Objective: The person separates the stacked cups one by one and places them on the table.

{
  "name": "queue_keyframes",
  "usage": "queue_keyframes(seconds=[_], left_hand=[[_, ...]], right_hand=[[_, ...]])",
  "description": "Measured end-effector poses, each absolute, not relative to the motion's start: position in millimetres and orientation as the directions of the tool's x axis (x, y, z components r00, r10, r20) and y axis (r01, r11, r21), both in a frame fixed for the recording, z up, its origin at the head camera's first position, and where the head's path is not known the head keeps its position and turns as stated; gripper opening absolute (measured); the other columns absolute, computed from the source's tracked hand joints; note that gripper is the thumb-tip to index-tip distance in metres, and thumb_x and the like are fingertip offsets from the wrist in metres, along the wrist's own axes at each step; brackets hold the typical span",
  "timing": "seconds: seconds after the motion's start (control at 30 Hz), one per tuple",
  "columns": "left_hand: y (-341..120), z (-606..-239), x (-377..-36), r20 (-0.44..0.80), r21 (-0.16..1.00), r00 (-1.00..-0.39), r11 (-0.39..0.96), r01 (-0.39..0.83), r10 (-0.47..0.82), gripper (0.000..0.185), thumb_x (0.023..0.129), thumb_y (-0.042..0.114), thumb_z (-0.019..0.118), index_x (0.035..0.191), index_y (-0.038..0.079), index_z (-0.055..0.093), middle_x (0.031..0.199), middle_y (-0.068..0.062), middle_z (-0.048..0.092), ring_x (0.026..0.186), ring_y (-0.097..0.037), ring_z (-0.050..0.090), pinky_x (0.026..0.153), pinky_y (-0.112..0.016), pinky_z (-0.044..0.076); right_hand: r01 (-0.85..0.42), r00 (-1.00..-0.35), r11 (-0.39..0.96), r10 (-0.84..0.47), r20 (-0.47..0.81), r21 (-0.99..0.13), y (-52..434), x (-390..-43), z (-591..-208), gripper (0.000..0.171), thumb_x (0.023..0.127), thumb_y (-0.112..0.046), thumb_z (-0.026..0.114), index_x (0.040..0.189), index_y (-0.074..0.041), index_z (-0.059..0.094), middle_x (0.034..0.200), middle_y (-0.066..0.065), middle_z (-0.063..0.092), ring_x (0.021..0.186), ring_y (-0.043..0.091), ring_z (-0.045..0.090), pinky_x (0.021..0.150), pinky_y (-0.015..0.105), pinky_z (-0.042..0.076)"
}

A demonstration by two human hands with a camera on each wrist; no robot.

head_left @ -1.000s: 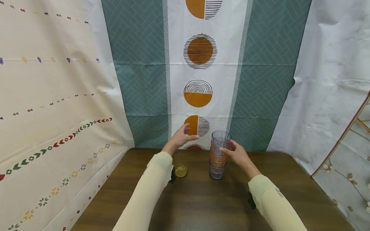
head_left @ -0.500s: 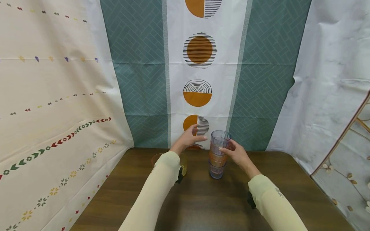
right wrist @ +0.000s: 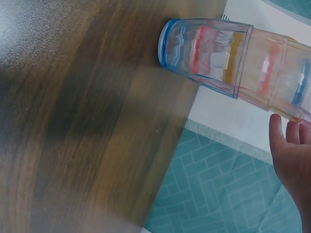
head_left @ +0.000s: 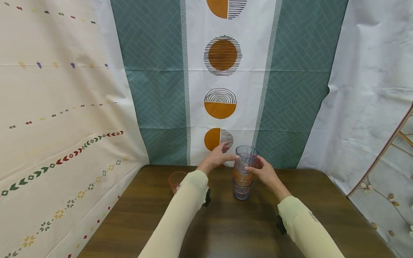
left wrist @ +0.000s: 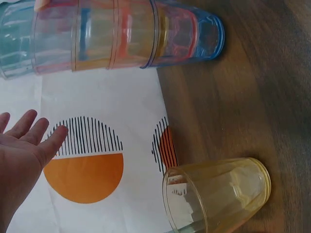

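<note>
A tall stack of clear, coloured plastic tumblers (head_left: 242, 184) stands upright on the table, blue at the bottom. My right hand (head_left: 266, 173) holds its upper part, thumb in front and fingers at the right side. From the left comes my left hand (head_left: 219, 156), its fingers spread and nothing in them. Its thumb tip overlaps the stack's left edge in the head view, while the left wrist view shows its fingers (left wrist: 59, 138) apart from the stack. A single yellow tumbler (left wrist: 223, 196) stands below; the left forearm hides it in the head view.
An orange-red tumbler (head_left: 175, 181) stands on the brown wooden table (head_left: 226, 229), left of the left forearm and partly behind it. Patterned cloth (head_left: 155, 89) hangs along the table's back edge, with more cloth on both sides.
My left hand has moved right, up to the stack. Its forearm now covers the yellow tumbler and has uncovered the orange-red one. My right hand and the stack stay in place.
</note>
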State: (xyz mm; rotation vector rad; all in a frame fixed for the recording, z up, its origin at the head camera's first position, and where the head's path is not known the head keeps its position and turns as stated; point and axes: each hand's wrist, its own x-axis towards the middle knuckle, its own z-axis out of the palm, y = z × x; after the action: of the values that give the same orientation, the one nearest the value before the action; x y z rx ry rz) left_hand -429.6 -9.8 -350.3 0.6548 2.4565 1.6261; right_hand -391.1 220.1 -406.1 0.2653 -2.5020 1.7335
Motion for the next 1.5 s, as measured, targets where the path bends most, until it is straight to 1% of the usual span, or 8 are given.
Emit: queue_keyframes(seconds=[0.17,0.43,0.57,0.7,0.87,1.07,1.3,1.5], left_hand=[[-2,-351,-428,0.123,0.899,-0.899,0.337,0.28,0.42,0.089,0.085,0.037,0.078,0.156,0.014,0.029,0.155,-0.013,0.037,0.142,-0.034,0.034,0.109,-0.052,0.038],[10,-356,-429,0.103,0.904,-0.897,0.336,0.265,0.43,0.088,0.084,0.039,0.079,0.155,0.016,0.032,0.155,-0.012,0.038,0.142,-0.032,0.036,0.11,-0.05,0.037],[12,-356,-429,0.104,0.909,-0.897,0.324,0.26,0.429,0.088,0.084,0.036,0.079,0.155,0.014,0.032,0.156,-0.013,0.037,0.142,-0.031,0.036,0.111,-0.049,0.036],[14,-357,-429,0.11,0.906,-0.901,0.329,0.264,0.419,0.088,0.084,0.036,0.079,0.154,0.013,0.033,0.154,-0.013,0.04,0.141,-0.031,0.038,0.11,-0.048,0.038],[17,-357,-430,0.124,0.905,-0.897,0.322,0.277,0.423,0.087,0.083,0.035,0.08,0.153,0.011,0.035,0.153,-0.012,0.04,0.139,-0.03,0.04,0.109,-0.047,0.039],[22,-358,-430,0.128,0.902,-0.892,0.324,0.287,0.434,0.085,0.083,0.032,0.081,0.152,0.01,0.036,0.151,-0.011,0.043,0.138,-0.031,0.042,0.108,-0.047,0.041],[25,-359,-429,0.13,0.896,-0.896,0.337,0.289,0.424,0.084,0.083,0.032,0.081,0.151,0.009,0.037,0.146,-0.01,0.049,0.134,-0.031,0.045,0.106,-0.047,0.042],[24,-359,-428,0.131,0.886,-0.898,0.357,0.296,0.42,0.082,0.084,0.035,0.08,0.15,0.011,0.038,0.145,-0.009,0.05,0.133,-0.03,0.047,0.106,-0.047,0.043]], right_hand=[[-0.21,-0.978,0.312,-0.084,0.193,-0.927,220,-392,-411,0.086,0.092,-0.029,0.073,0.155,0.0,0.022,0.15,0.027,0.039,0.137,0.043,0.038,0.11,0.055,0.034],[-0.207,-0.978,0.319,-0.094,0.187,-0.925,218,-392,-424,0.089,0.091,-0.03,0.074,0.155,0.003,0.02,0.148,0.029,0.04,0.134,0.043,0.042,0.108,0.054,0.038],[-0.213,-0.977,0.333,-0.092,0.193,-0.919,217,-393,-425,0.086,0.091,-0.031,0.074,0.154,0.001,0.025,0.147,0.027,0.042,0.133,0.043,0.044,0.107,0.055,0.039],[-0.213,-0.977,0.358,-0.099,0.19,-0.909,217,-395,-425,0.08,0.091,-0.03,0.074,0.153,-0.003,0.031,0.146,0.025,0.046,0.133,0.042,0.045,0.105,0.054,0.04],[-0.196,-0.98,0.369,-0.099,0.171,-0.909,219,-397,-426,0.078,0.09,-0.029,0.075,0.152,-0.005,0.033,0.146,0.023,0.047,0.133,0.041,0.045,0.106,0.054,0.04],[-0.209,-0.977,0.373,-0.111,0.18,-0.904,220,-397,-427,0.075,0.091,-0.028,0.074,0.151,-0.005,0.035,0.144,0.023,0.049,0.131,0.041,0.047,0.105,0.054,0.041],[-0.205,-0.978,0.357,-0.109,0.178,-0.911,220,-395,-427,0.072,0.092,-0.024,0.073,0.151,-0.006,0.036,0.147,0.023,0.046,0.135,0.041,0.043,0.106,0.054,0.039],[-0.199,-0.979,0.353,-0.113,0.169,-0.914,221,-397,-427,0.076,0.092,-0.026,0.073,0.152,-0.004,0.033,0.149,0.024,0.043,0.136,0.043,0.041,0.106,0.055,0.038]])
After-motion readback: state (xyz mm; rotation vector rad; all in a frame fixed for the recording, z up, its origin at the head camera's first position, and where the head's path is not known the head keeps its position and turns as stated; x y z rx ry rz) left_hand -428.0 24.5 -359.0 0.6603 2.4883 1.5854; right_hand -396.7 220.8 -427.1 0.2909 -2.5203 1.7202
